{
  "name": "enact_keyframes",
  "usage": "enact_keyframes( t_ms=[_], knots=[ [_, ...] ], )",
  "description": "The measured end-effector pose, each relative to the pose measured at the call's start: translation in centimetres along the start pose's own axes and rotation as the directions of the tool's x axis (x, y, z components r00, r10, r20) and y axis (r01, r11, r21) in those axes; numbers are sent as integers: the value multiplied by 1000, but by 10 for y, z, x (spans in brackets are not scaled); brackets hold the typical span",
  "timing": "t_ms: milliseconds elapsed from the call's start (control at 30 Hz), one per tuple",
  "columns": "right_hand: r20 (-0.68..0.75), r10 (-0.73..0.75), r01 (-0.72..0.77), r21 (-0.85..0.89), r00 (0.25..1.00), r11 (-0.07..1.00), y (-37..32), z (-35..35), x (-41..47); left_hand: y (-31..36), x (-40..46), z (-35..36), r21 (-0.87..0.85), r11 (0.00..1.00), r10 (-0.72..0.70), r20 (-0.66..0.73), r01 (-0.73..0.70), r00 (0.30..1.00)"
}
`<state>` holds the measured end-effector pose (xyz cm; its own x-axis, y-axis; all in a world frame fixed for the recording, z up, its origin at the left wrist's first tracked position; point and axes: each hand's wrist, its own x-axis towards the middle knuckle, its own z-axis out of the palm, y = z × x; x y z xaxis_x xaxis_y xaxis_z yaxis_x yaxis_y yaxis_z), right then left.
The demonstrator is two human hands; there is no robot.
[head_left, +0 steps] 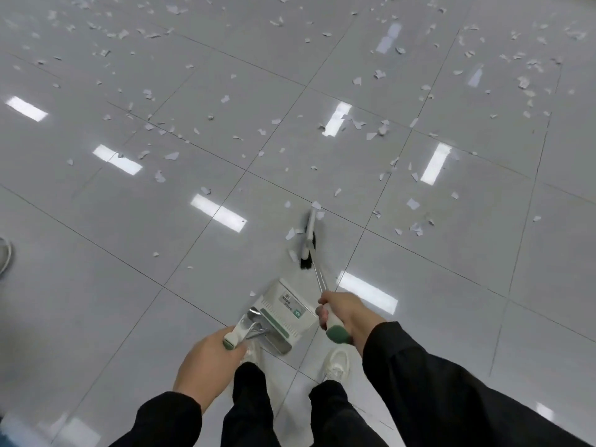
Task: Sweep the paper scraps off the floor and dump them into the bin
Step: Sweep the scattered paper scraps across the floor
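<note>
Now broom (pixel 309 240) head-forward, long axis away from right hand (pixel 342 312)

Left hand (pixel 206 359) grips dustpan (pixel 283 314) handle; right hand (pixel 345 312) grips broom (pixel 308 240) handle, bristles on glossy tile floor (pixel 129 221) among scattered paper scraps (pixel 412 204).

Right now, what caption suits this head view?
Right hand sweeps broom; left hand holds dustpan amid paper scraps.

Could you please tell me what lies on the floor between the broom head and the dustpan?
In the head view, only bare grey tile separates the broom head from the dustpan; the broom's metal shaft passes above it. The nearest paper scraps lie beside the bristles.
</note>
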<state>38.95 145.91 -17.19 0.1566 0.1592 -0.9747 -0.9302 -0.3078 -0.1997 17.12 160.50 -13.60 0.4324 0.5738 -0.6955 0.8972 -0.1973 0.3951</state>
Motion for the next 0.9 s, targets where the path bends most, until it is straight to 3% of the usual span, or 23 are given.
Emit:
enact_keyframes(
  t_ms=[200,367,533,633,900],
  knots=[
    [-71,-134,134,-14,988,991,-7,45,-10,-9,58,-58,34,998,57,69,-60,996],
    [-250,-239,223,-90,938,971,15,35,-23,4,97,-94,64,989,125,113,-133,986],
    [-353,-215,214,-41,911,976,9,17,-38,28,119,-119,78,978,181,166,-196,969],
    [-387,-142,202,121,911,972,0,0,-50,54,132,-122,121,957,236,211,-265,948],
    [-488,-68,219,259,870,941,-13,-86,-64,145,159,-92,205,902,323,262,-379,910]
  ],
)
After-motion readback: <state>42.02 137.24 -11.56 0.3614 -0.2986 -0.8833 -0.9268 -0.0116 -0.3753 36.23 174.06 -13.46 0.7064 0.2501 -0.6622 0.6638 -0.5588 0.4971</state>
